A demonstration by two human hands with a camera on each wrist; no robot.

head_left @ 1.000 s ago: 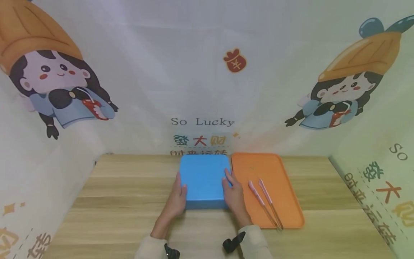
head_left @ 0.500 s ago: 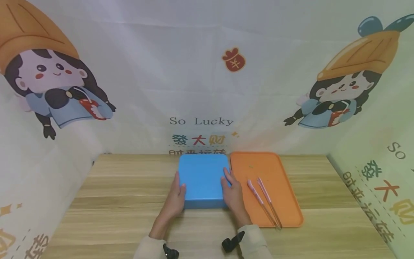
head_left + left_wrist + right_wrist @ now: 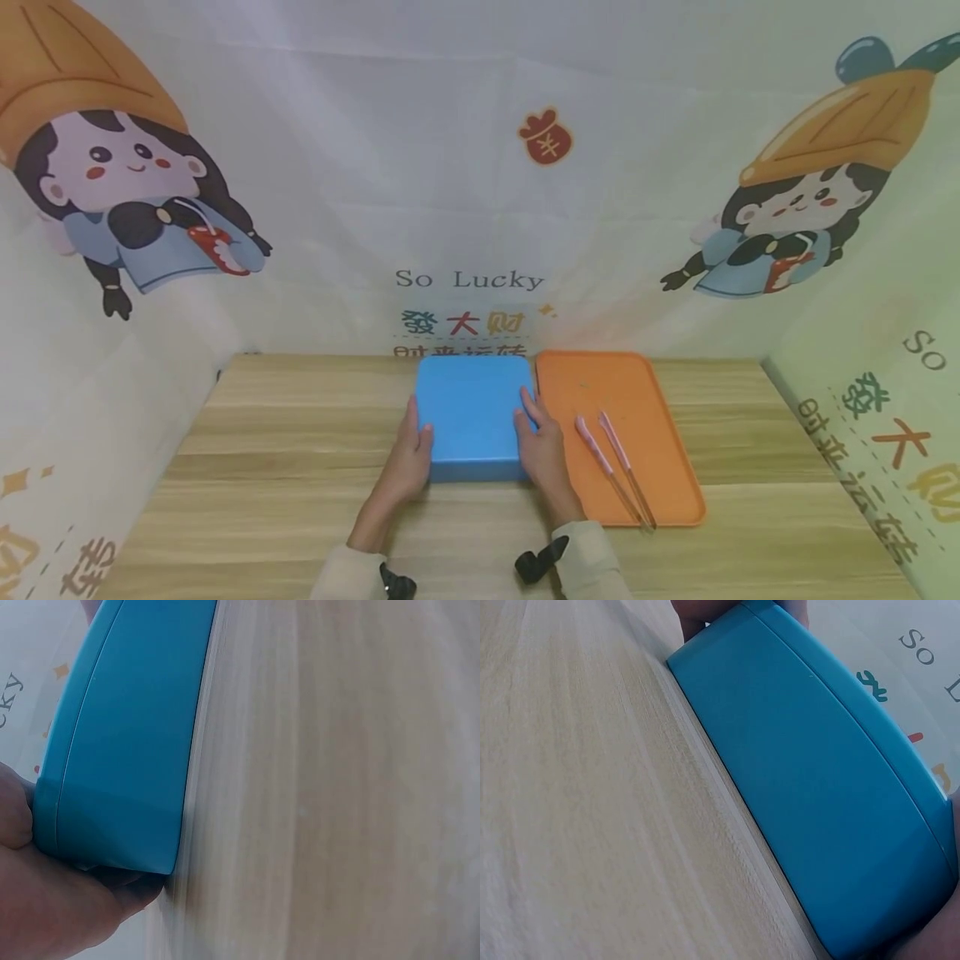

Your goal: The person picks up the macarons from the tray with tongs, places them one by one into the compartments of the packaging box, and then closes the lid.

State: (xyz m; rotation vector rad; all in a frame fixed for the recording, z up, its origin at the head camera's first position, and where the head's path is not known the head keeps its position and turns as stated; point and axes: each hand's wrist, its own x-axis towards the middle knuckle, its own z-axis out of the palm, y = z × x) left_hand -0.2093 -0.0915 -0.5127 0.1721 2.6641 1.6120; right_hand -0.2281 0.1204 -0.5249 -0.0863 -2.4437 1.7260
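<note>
A blue lidded box (image 3: 474,408) stands on the wooden table, right at the middle in the head view. My left hand (image 3: 408,458) grips its left side near the front corner, thumb at the lid's edge. On the opposite side my right hand (image 3: 542,442) holds the box, with thumb and a finger over the lid's edge. A thin seam runs along the side of the blue box (image 3: 139,735) in the left wrist view, and its lower edge meets the table. The right wrist view shows the same seam on the blue box (image 3: 802,780). Most other fingers are hidden.
Close to the box's right lies an orange tray (image 3: 660,467). Tongs (image 3: 618,471) with pink ends and metal arms rest on it, their joined end over the front rim. Bare wooden table (image 3: 285,442) extends left. A printed cloth wall (image 3: 337,208) rises behind.
</note>
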